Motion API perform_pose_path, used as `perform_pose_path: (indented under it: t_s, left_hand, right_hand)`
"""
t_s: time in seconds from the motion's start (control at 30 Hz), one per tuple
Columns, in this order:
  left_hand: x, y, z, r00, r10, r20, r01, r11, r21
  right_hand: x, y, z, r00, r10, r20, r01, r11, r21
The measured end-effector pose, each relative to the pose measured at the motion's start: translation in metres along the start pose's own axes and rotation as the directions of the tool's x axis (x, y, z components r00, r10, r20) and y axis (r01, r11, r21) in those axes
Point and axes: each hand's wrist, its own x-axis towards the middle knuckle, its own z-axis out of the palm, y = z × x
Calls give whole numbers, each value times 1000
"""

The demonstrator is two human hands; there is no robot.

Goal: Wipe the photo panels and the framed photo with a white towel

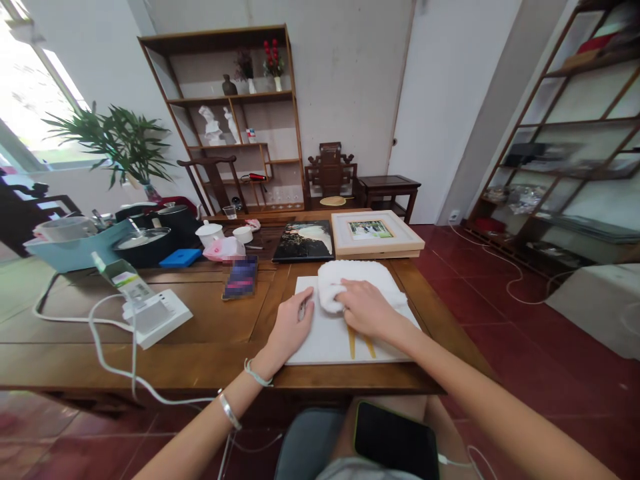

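Observation:
A white board or canvas [320, 347] lies flat near the front edge of the wooden table, with yellow tapering strips [352, 344] painted or printed on its lower part. On its upper half is a bunched white towel [357, 277]. My right hand [364, 307] presses into the towel with bent fingers, their tips sunk in the cloth. At the board's left edge rests my left hand [291, 323], thumb and forefinger apart, holding no towel. The rest of the board's picture is hidden under the towel and my right hand.
Behind the board lie a dark picture panel [305, 241] and a light wooden frame [377, 235]. A phone [241, 277], white cups, a blue box [181, 258], pots and a white device [163, 317] with a cable stand leftward. Another phone [395, 440] lies on my lap.

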Motion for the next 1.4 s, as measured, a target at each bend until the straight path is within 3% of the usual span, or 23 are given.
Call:
perform_pose_path:
  t_s: [0.23,0.43,0.6,0.83,0.93,1.2,1.3,1.4]
  left_hand:
    - [1,6,-4,997,43,70,-48,996,78]
    - [1,3,-2,997,37,67,-42,996,75]
    - [0,-2,2,997,64,52,-65,998,20]
    - [-1,-4,3,996,57,69,-59,998,18]
    - [-1,-4,3,996,61,61,-63,998,29]
    - [-1,-4,4,996,69,63,-72,997,42]
    - [-1,-3,4,996,66,65,-69,997,44]
    - [-1,-4,4,996,70,63,-73,996,53]
  right_hand:
    - [52,-15,-7,998,-50,27,49,999,22]
    - [58,-18,-4,999,-47,22,46,998,42]
    - [31,21,-2,1000,22,17,-22,999,37]
    - [-34,77,12,993,112,-30,-111,993,28]
    - [-66,70,20,993,67,-94,-63,997,47]
    - [-141,13,24,982,-41,-185,59,994,90]
    - [-139,17,22,986,-18,-163,35,994,100]
    - [-114,36,20,989,2,-146,16,992,123]
